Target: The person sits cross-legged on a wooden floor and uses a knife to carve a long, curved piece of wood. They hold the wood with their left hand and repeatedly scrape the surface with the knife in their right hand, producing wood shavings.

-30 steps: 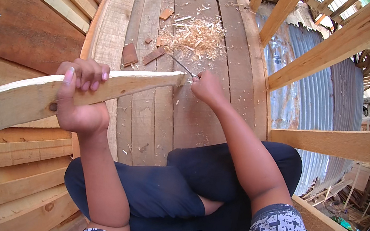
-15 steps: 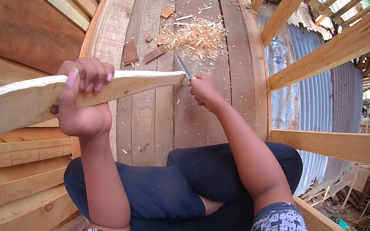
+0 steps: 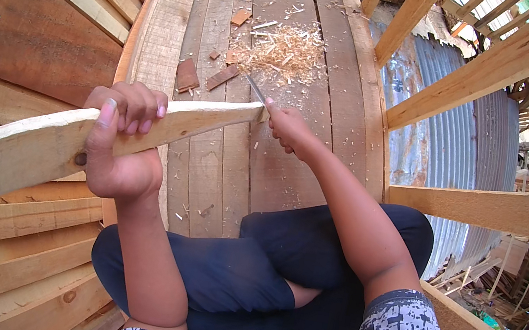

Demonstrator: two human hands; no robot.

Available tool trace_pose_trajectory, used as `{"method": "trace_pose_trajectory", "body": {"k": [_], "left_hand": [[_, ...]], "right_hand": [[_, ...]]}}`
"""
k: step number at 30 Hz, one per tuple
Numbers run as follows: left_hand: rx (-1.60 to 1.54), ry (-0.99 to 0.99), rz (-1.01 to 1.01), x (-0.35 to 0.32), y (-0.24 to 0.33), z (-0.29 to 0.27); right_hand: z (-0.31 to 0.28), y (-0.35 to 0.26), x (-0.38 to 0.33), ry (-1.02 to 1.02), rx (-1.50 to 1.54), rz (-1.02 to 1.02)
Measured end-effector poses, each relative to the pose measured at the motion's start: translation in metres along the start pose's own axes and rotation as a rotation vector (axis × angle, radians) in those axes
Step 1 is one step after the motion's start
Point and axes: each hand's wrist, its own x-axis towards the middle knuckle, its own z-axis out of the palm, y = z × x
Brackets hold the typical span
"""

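A long, pale wooden board (image 3: 21, 156) with a curved, rough-cut upper edge slants from the far left to the middle. My left hand (image 3: 121, 134) is closed round it, fingers over the top edge and palm below. At the board's narrow right end, my right hand (image 3: 285, 128) grips a knife (image 3: 254, 87). Its grey blade points up and to the left, close to the board's tip; the handle is hidden in my fist. Whether the blade touches the wood I cannot tell.
Wood shavings (image 3: 290, 50) lie heaped on the plank floor (image 3: 284, 175), with several reddish-brown scraps (image 3: 187, 75) beside them. Stacked planks (image 3: 37, 225) line the left side. At right, wooden rails (image 3: 482, 203) stand before corrugated metal sheets (image 3: 450, 119).
The knife and my right fingers have shifted slightly up and left along the board's tip. My left hand keeps its grip, moved very slightly to the right.
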Motion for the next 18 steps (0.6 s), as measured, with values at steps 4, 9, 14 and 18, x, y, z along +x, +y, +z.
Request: {"method": "trace_pose_trajectory", "body": {"k": [4, 9, 14, 18], "left_hand": [[0.004, -0.004, 0.009, 0.0001, 0.0004, 0.0022], [0.009, -0.017, 0.012, -0.0014, -0.0006, 0.0024], [0.009, -0.023, 0.014, -0.0016, -0.0008, 0.0016], [0.003, -0.026, 0.014, -0.0013, -0.0011, 0.0013]], "right_hand": [[0.0003, 0.0036, 0.0025, 0.049, -0.059, -0.020], [-0.0002, 0.0056, 0.0053, 0.053, -0.074, -0.026], [-0.0029, 0.0030, 0.0048, 0.015, -0.034, 0.027], [-0.0018, 0.0024, 0.0036, -0.049, 0.066, 0.082]]}}
